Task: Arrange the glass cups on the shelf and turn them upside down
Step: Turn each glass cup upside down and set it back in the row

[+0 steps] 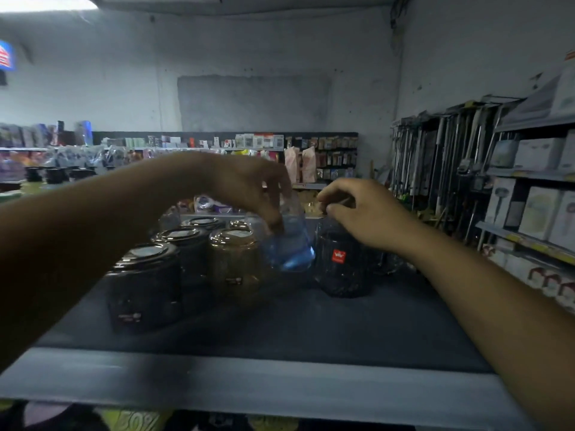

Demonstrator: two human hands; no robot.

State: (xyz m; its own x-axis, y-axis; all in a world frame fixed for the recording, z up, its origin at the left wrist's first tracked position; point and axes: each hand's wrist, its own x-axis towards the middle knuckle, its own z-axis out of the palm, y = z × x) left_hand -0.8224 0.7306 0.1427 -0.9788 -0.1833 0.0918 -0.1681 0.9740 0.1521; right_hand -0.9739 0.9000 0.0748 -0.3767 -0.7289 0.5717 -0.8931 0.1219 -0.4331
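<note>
Shelf edge: a pale grey front lip [249, 381] runs across the bottom of the view, with a dark shelf surface [311, 325] behind it.
Front dark glass: nearest cup [144, 287], upside down at the left, base up; a small label low on its side is too blurred to read.
Second dark glass: upside down [186, 250], just behind the front one.
Amber glass: upside down [233, 259], beside the dark pair, with an unreadable sticker low on its side.
Blue glass: tilted [289, 247], lifted off the shelf between the amber glass and the right dark glass.
Left hand: reaches in from the left [245, 188]; fingers curl down and pinch the blue glass near its upper end.
Right dark glass: stands on the shelf [340, 265]; it carries a red sticker [338, 256] with white marks that cannot be read.
Right hand: over the right dark glass [361, 213]; fingers bunched together at its top, though whether they grip it I cannot tell.
Far cups: more upturned bases [203, 221] at the back of the shelf.
Background: store racks with boxed goods [538, 188] at right; no writing is legible.
</note>
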